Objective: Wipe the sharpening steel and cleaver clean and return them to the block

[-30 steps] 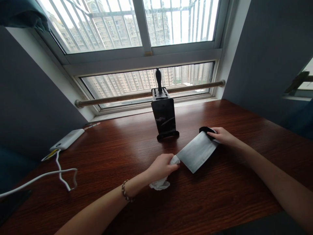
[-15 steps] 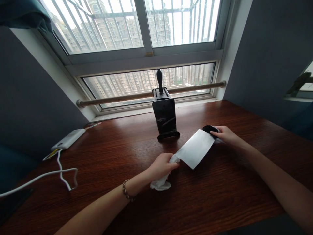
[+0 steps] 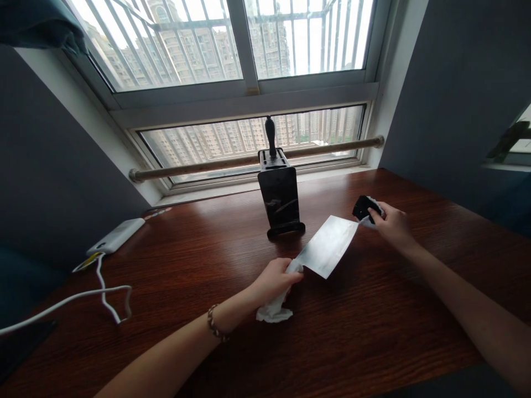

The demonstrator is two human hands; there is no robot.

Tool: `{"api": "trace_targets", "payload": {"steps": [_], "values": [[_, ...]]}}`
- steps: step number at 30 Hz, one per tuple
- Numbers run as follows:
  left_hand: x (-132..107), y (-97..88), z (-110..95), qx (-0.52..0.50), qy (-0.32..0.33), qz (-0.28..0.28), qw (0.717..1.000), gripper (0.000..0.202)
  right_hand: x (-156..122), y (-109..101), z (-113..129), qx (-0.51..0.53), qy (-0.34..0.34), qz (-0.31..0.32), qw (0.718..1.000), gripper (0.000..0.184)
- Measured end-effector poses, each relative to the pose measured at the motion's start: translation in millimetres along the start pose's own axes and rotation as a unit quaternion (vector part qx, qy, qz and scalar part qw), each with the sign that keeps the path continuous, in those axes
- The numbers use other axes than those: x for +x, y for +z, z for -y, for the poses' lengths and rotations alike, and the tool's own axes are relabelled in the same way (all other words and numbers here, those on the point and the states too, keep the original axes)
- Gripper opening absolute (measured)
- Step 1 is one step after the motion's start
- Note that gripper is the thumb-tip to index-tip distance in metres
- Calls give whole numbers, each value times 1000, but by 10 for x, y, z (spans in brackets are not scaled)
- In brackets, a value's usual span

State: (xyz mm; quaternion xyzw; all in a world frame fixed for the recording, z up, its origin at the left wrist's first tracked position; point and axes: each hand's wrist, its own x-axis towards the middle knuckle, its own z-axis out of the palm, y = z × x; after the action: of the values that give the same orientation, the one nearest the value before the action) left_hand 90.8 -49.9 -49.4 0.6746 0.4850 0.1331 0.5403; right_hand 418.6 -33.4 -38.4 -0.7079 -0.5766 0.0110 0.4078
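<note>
My left hand is closed around the handle end of a cleaver, with crumpled white tissue wrapped there and hanging below the fist. The cleaver's broad, shiny rectangular blade points right, tilted above the table. My right hand pinches a small black pad backed with white tissue, just beyond the blade's far end. A corner of that tissue is close to the blade's tip; I cannot tell if they touch. The handle itself is hidden by fingers and tissue.
A black knife block with one black handle sticking up stands behind the blade. A white power bank with a white cable lies at the left of the wooden table. A barred window is behind.
My right hand has moved right with the black pad, from the blade's far end to just past it. The blade has risen slightly; my left hand keeps its grip.
</note>
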Motion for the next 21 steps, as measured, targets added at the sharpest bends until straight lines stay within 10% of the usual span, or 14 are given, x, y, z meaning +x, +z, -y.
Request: {"api": "trace_targets", "payload": {"steps": [3,9,14,21], "values": [[-1,1,0,-7,-4,-1,1000,15,-184,-20,224,-37,-211,4,977,34],[-24,-15,-47,25,19,-7,999,16,-620,91,674,-14,-392,267,880,31],[-31,-13,-37,67,33,-18,997,17,-686,85,739,62,-394,330,856,30],[-32,-10,-37,81,27,-15,996,18,-524,111,556,-76,-264,249,929,28]]}}
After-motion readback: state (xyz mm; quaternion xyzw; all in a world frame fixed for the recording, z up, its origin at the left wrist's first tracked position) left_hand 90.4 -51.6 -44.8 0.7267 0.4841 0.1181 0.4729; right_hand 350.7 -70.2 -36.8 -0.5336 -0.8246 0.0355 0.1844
